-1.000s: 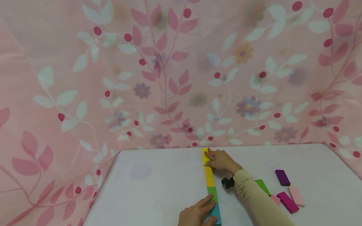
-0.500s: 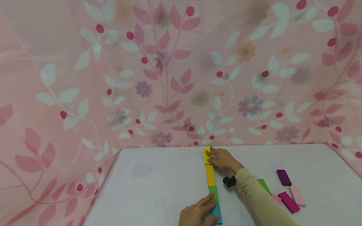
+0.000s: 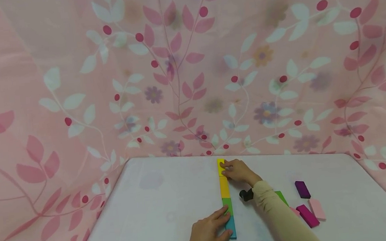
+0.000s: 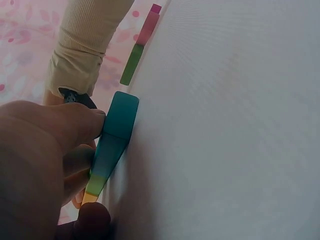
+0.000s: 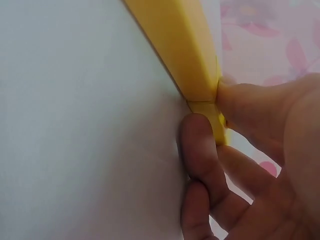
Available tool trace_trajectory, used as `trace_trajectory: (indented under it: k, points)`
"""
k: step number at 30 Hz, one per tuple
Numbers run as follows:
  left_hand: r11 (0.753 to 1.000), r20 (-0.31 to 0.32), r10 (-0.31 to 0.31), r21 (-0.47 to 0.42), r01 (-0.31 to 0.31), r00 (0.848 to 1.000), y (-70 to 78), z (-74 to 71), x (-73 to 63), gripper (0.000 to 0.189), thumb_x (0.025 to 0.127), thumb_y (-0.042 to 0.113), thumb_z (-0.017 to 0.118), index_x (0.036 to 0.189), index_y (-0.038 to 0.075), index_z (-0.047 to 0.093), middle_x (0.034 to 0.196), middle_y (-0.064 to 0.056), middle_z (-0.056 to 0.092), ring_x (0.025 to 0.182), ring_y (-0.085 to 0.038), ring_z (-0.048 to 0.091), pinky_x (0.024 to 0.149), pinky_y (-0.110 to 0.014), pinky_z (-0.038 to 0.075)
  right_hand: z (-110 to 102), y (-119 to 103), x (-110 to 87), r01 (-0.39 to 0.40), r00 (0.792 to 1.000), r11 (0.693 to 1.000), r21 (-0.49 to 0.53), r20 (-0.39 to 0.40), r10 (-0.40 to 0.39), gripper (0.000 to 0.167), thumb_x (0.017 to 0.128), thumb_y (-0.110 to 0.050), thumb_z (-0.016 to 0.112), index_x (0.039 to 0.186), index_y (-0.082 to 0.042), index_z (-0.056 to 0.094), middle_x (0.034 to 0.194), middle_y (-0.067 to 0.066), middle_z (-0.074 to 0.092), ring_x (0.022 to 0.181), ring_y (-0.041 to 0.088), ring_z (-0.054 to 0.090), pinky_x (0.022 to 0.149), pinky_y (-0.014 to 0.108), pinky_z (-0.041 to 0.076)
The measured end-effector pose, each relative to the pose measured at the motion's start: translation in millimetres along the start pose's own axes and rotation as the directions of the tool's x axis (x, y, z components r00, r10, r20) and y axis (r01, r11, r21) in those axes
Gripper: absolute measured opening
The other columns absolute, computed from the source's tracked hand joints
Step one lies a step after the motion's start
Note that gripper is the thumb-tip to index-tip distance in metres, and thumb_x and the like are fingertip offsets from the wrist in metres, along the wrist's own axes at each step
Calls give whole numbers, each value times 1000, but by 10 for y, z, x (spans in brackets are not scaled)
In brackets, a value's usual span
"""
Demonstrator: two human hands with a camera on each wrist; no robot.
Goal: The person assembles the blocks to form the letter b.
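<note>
Several coloured blocks lie end to end in a row on the white table. At the far end, my right hand (image 3: 238, 171) pinches a bright yellow block (image 5: 218, 125) between thumb and fingers. This block meets a deeper yellow block (image 3: 224, 187) at a thin seam. Closer to me come a green block (image 3: 227, 201) and a blue block (image 3: 232, 224). My left hand (image 3: 206, 232) rests its fingertips on the green and blue blocks, with the thumb by the blue block's near end. The left wrist view shows the thumb against the blue block (image 4: 119, 117).
Right of my right forearm lie loose blocks: a purple block (image 3: 302, 189), a magenta block (image 3: 307, 216), a light pink block (image 3: 316, 209) and a green block (image 3: 282, 198). Another pink piece is partly hidden by the sleeve. A floral curtain (image 3: 189, 78) hangs behind the white table (image 3: 158, 200).
The far yellow block has shifted slightly toward me and now lies level against the deeper yellow one. My right hand has moved with it; my left hand has stayed in place.
</note>
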State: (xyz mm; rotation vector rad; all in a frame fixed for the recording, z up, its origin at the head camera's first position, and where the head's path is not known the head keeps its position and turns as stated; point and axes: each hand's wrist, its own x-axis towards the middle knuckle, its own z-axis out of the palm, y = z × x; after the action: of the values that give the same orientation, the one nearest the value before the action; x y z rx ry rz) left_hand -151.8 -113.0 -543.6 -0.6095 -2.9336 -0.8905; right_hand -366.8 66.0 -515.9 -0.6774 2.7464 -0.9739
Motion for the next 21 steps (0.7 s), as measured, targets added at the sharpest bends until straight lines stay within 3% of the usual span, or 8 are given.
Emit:
trace_trajectory:
  k: [9,21]
  points:
    - [1000,1,-9,2,9,1000,8,5,-6,50,98,49,73,142,26,69,158,14,55,131,-15,67,83,-36,61,20,-35,-51,-13,1000,1000,-12,-5,13,42,101,-20,70,142,-9,68,155,18,56,150,44,45,122,61,35]
    - [1000,-4,-1,-7,1,1000,2,4,-3,50,98,48,73,142,25,69,158,14,55,131,-14,66,81,-32,60,51,-38,-96,26,999,999,-28,-26,-26,42,103,-20,68,142,-6,68,152,21,58,146,44,51,118,60,41]
